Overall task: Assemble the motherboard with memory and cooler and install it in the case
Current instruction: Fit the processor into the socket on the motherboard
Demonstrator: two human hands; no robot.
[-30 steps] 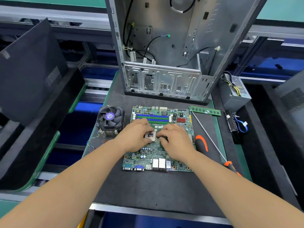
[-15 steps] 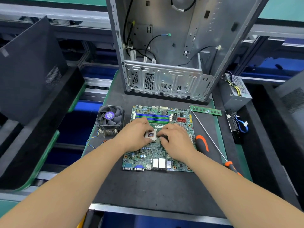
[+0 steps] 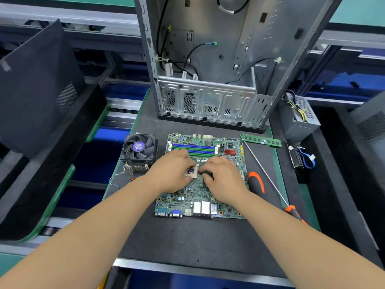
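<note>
A green motherboard (image 3: 200,197) lies flat on the dark mat in front of me. Both hands rest on its middle, around the processor (image 3: 192,172) in the socket. My left hand (image 3: 173,172) pinches the processor's left edge with curled fingers. My right hand (image 3: 224,178) has its fingertips curled down at the socket's right side; what they hold is hidden. The cooler (image 3: 139,150), a black fan on a metal heatsink, stands left of the board. A green memory stick (image 3: 261,140) lies at the board's far right. The open metal case (image 3: 210,65) stands behind the board.
Two orange-and-black screwdrivers (image 3: 257,182) (image 3: 270,180) lie right of the board. A grey power supply (image 3: 300,115) and a drive with a blue cable (image 3: 300,159) sit at the far right. A black side panel (image 3: 35,90) leans at the left. The mat's front edge (image 3: 198,265) is near me.
Both hands stay at the socket with only slight finger shifts. The processor's dark label shows a little more between them.
</note>
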